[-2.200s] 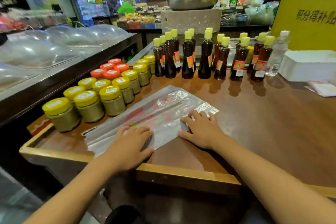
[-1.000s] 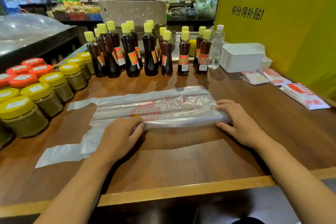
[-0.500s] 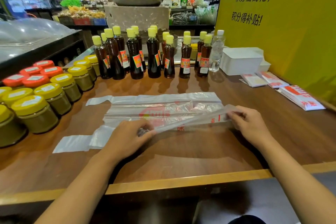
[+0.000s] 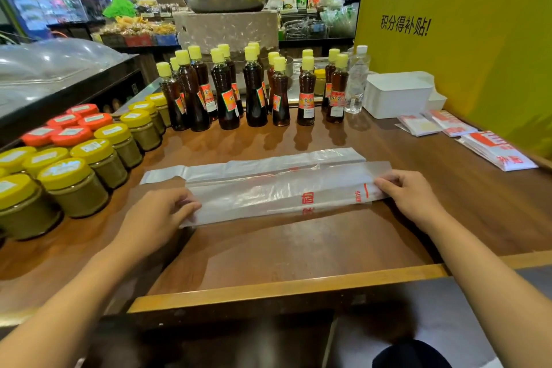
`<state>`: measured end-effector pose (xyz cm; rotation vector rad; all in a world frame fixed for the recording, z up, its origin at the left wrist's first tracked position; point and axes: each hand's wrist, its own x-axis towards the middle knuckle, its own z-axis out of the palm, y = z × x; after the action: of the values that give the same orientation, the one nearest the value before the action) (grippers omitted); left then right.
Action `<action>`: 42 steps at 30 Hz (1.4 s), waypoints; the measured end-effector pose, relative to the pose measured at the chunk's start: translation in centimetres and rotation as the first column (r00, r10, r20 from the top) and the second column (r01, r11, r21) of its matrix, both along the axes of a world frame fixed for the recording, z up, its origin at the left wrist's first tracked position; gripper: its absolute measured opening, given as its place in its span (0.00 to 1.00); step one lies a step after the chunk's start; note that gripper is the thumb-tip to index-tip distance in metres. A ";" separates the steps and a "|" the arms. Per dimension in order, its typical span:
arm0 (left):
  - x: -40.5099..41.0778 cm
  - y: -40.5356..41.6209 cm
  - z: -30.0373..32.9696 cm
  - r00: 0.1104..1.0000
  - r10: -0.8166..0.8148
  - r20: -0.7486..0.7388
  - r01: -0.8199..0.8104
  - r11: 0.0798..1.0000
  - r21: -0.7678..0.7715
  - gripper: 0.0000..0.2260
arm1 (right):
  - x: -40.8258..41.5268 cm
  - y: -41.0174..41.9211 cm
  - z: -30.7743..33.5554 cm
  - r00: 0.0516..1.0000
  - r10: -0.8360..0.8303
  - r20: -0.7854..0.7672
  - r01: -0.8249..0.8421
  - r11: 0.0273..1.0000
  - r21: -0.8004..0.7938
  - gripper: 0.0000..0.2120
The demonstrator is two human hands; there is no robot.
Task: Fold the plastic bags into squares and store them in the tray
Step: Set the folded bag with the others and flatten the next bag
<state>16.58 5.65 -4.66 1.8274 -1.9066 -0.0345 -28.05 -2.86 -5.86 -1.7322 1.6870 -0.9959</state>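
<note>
Slipping was the likely fault: the thin translucent plastic bag with red print (image 4: 283,191), folded into a long strip at the wooden table's (image 4: 298,251) centre, could spring open if released unevenly. Its nine-o'clock end was pinched by the left hand (image 4: 155,218), its three-o'clock end by the right hand (image 4: 409,197), fingers nearly closed. The white plastic tray (image 4: 397,95) stood at one o'clock, well apart.

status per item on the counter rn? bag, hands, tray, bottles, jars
plastic bag: flat on counter, folded lengthwise into a long strip, not yet square
left hand: fingers pinching the bag's left end
right hand: fingers pinching the bag's right end
white tray: upright, contents not visible
sauce bottles: upright, capped
jars: upright, lidded
</note>
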 end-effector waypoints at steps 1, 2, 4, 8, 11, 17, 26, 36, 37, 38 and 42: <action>0.0 -0.2 0.2 1.000 0.006 -0.007 -0.006 1.000 0.015 0.09 | 0.0 0.0 0.0 1.000 -0.019 -0.003 0.019 1.000 -0.003 0.07; -0.1 -0.4 0.4 1.000 0.017 -0.004 -0.017 0.999 0.040 0.11 | 0.0 0.1 0.0 0.999 -0.039 0.001 0.039 0.999 -0.007 0.07; 0.0 -0.8 0.9 0.999 0.047 0.007 -0.048 0.994 0.097 0.13 | -0.1 0.1 -0.1 0.997 -0.074 0.016 0.074 0.997 -0.011 0.07; 1.2 -1.6 0.8 0.994 0.080 0.079 -0.094 0.978 0.186 0.12 | 0.1 0.0 -0.2 0.992 -0.112 -0.049 0.111 0.993 -0.025 0.06; 2.0 -1.7 0.5 0.993 0.082 0.082 -0.101 0.958 0.268 0.11 | 0.3 -0.2 -0.4 0.971 -0.159 -0.179 0.148 0.986 -0.073 0.09; 2.1 -2.0 -0.4 0.875 0.166 0.455 -0.256 0.956 0.144 0.26 | 0.6 -0.2 -0.8 0.916 -0.144 -0.375 0.151 0.988 -0.011 0.13; -5.2 -2.8 0.6 0.821 0.057 0.569 0.018 0.992 -0.126 0.33 | 1.1 -0.4 -0.8 0.826 -0.091 -0.557 0.055 0.995 -0.081 0.10; -16.3 -4.3 -3.7 0.928 -0.296 0.228 0.217 0.923 0.319 0.26 | 0.3 -0.1 -0.8 0.859 -0.016 -0.511 0.011 1.000 -0.012 0.12; -16.1 -4.0 -3.9 0.937 -0.276 0.212 0.193 0.919 0.343 0.26 | 0.3 -0.3 -0.8 0.861 -0.025 -0.507 0.024 1.000 -0.009 0.11; -16.0 -3.7 -3.8 0.944 -0.263 0.197 0.178 0.913 0.367 0.26 | 0.3 -0.5 -0.8 0.866 -0.033 -0.500 0.036 0.999 -0.003 0.11; -15.6 -3.4 -3.3 0.978 -0.202 0.041 0.184 0.946 0.267 0.19 | 0.5 -0.7 -0.8 0.886 -0.045 -0.462 0.036 0.999 -0.029 0.09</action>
<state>0.96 2.26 -7.99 1.8166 -2.2132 -0.3092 -27.59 -3.53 -6.68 -2.0745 2.0111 -0.6430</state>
